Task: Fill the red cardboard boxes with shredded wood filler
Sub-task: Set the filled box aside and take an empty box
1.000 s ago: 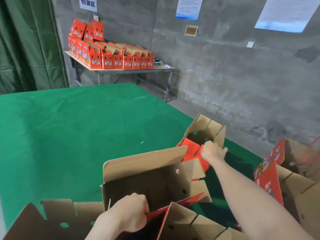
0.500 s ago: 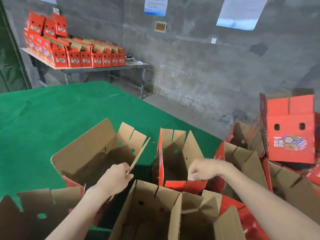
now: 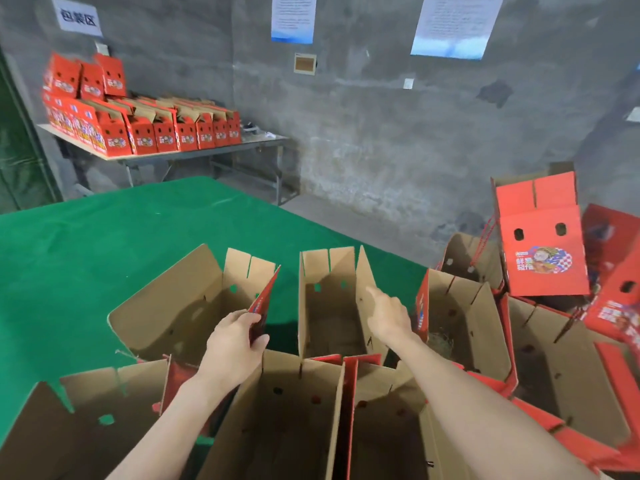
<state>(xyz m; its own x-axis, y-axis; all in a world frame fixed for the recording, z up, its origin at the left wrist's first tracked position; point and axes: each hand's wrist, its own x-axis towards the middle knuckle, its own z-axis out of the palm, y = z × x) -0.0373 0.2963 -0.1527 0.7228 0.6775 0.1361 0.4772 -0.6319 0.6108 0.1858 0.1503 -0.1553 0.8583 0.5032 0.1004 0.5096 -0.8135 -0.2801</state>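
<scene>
Red cardboard boxes [image 3: 287,410], brown inside, tops open, flaps upright: clustered at the near right corner of the green cloth-covered table [image 3: 104,258].
Leftmost open box [image 3: 180,306]: tilted on the table's cloth.
Left hand [image 3: 239,344]: thumb and fingers clamped on that box's red side flap [image 3: 265,303].
Right hand [image 3: 388,318]: released, grasping nothing, forefinger stretched out against the brown right-hand flap of the middle box [image 3: 329,317].
Shredded wood filler [image 3: 440,341], pale straw-like tangle: small clump low in the open box [image 3: 464,317] at the table's right edge, just beside the right wrist.
Red box with printed picture and two holes [image 3: 543,258]: standing on the heap beyond the table's right edge.
Row of red boxes [image 3: 149,133] on a grey metal bench [image 3: 207,152]: beyond the table's far edge, against the concrete wall [image 3: 381,133].
White paper notices [image 3: 453,26]: on that wall, above the table's far side.
</scene>
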